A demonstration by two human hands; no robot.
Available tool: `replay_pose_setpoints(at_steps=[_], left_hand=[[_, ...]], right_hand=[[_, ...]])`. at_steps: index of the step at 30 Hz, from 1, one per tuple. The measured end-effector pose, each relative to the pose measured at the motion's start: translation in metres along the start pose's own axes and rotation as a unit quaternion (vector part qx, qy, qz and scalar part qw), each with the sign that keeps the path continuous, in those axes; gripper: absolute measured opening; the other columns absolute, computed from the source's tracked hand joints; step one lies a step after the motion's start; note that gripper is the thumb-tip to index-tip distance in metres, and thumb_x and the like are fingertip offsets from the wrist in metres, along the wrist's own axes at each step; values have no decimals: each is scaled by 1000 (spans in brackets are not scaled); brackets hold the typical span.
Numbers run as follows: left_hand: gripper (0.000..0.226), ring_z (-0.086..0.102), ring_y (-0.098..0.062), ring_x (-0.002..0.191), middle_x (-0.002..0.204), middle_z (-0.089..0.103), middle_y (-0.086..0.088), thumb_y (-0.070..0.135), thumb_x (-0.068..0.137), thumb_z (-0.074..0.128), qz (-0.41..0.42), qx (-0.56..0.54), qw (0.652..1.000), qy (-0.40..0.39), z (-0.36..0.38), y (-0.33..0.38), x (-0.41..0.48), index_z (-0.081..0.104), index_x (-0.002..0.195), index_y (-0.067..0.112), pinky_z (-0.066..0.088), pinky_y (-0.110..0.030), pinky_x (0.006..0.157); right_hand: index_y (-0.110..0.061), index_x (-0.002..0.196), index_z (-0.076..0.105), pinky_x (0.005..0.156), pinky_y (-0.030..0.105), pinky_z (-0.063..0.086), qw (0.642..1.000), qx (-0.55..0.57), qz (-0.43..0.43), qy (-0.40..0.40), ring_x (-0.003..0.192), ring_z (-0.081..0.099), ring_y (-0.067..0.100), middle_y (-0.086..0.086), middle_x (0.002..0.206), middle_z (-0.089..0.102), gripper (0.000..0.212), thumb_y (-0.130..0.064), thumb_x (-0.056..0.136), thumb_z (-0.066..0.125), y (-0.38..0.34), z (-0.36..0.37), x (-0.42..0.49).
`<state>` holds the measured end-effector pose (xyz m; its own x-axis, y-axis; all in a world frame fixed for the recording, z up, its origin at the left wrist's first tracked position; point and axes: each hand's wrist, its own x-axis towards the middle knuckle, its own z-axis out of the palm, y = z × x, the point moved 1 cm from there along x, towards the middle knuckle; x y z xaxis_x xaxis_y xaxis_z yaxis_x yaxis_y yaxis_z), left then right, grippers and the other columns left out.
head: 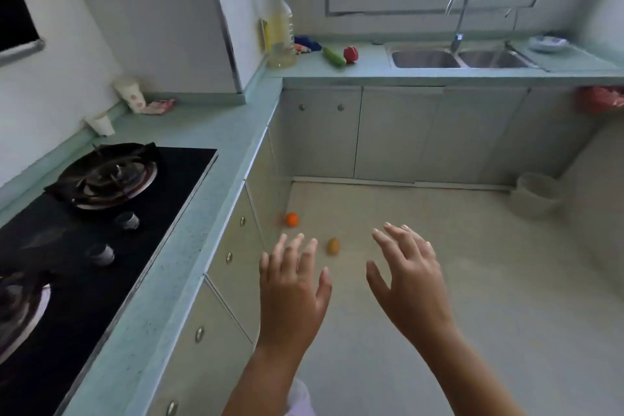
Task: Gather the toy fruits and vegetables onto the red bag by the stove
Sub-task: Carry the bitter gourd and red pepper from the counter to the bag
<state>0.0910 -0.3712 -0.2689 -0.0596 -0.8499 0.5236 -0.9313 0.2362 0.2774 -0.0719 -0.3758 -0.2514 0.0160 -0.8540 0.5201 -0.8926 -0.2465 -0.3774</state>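
Observation:
Two toys lie on the floor by the cabinets: an orange toy fruit [292, 219] and a brownish-yellow toy [333, 245]. On the far counter rest a green toy cucumber [333, 57] and a red toy fruit [350, 54]. My left hand [293, 287] and my right hand [410, 277] are both held out over the floor, fingers spread, holding nothing. A small red-and-white packet [158, 107] lies on the counter behind the stove [98, 223]; no red bag shows there clearly.
A large oil bottle [280, 32] stands in the counter corner beside blue cloth [307, 44]. Paper cups [130, 94] lean against the left wall. A double sink [457, 57] sits under the window. A white bin [537, 194] stands on the floor at right, a red bag [601, 98] hangs above it.

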Motion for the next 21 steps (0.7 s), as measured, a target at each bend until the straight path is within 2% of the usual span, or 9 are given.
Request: replay_pose_setpoints(at_steps=[8, 13, 15, 21], left_hand=[[37, 52, -34, 111, 114, 64, -13, 31, 82, 44, 25, -64, 998, 2, 68, -34, 91, 51, 114, 14, 45, -54, 89], [41, 56, -35, 110, 113, 64, -13, 32, 81, 44, 28, -84, 996, 1, 100, -56, 171, 61, 110, 8, 43, -52, 91], [43, 55, -34, 111, 114, 64, -12, 34, 80, 44, 36, -93, 995, 0, 111, -62, 196, 61, 111, 9, 40, -48, 93], [44, 56, -33, 110, 113, 64, -11, 35, 79, 44, 32, -98, 995, -4, 144, -79, 246, 61, 111, 10, 42, -49, 92]], right_hand=[[-7, 110, 63, 85, 58, 46, 998, -48, 49, 2, 108, 56, 38, 15, 112, 63, 45, -33, 78, 43, 32, 40, 76], [-8, 108, 64, 86, 57, 43, 996, -75, 54, 3, 107, 58, 37, 14, 111, 64, 45, -33, 77, 43, 33, 71, 153], [-8, 109, 64, 86, 57, 44, 996, -75, 53, 3, 107, 58, 36, 14, 112, 64, 45, -33, 78, 43, 34, 84, 181], [-8, 111, 62, 86, 56, 46, 996, -73, 55, 2, 109, 56, 36, 14, 113, 63, 45, -33, 78, 44, 49, 116, 232]])
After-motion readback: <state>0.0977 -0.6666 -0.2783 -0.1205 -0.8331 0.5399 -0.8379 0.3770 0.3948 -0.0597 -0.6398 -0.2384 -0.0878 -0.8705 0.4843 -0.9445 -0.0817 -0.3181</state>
